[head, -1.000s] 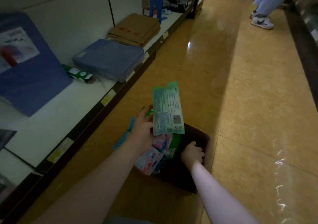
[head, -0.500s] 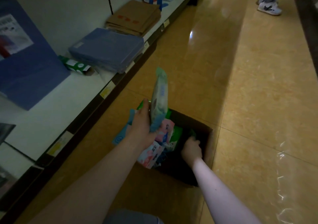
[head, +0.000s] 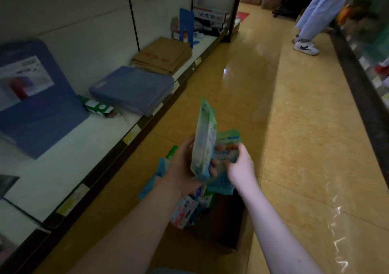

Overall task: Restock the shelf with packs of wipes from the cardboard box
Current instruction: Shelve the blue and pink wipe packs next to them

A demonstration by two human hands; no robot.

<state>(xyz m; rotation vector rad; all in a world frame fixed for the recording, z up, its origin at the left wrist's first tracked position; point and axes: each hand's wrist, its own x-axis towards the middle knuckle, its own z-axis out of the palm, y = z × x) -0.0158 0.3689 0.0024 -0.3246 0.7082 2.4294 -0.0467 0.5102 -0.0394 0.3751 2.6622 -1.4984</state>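
Above cardboard box (head: 223,231), on aisle floor by low shelf (head: 63,160). One green wipes pack (head: 204,139) is held upright, edge-on, by left hand (head: 183,168), fingers curled round its lower half. A 2nd pack (head: 226,154), blue-white, is gripped by right hand (head: 240,165) and touches the 1st. Spare packs (head: 185,208) are seen in box below.

Step judged: packs gathered into one handful before shelving. For a clean job, 2nd pack should be laid flat vs. 1st w/ edges aligned, so both can be clamped w/o slipping; film likely slick. White shelf span nr. blue folder stack (head: 134,90) is judged the target.
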